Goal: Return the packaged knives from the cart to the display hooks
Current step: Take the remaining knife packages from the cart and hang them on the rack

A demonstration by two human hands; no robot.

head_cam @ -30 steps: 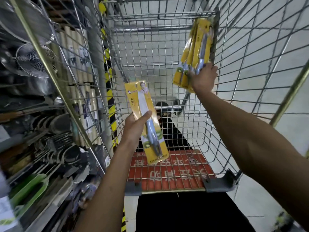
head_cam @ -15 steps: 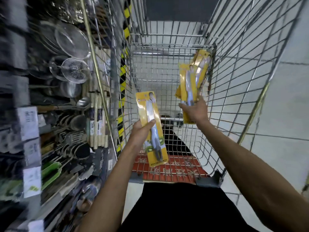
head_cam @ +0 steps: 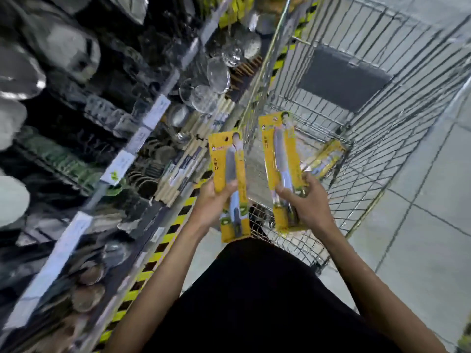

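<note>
Left hand (head_cam: 210,203), one knife pack (head_cam: 230,159); right hand (head_cam: 309,207), second pack (head_cam: 280,149); third pack (head_cam: 326,159) beyond.

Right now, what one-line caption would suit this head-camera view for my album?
Left hand grips a yellow packaged knife, right hand a second packaged knife, by a wire cart and kitchenware shelves.

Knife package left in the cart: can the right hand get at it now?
Likely in reach, since the loose package lies just beyond the right hand and the cart is open on top; but that hand grips a second package.
</note>
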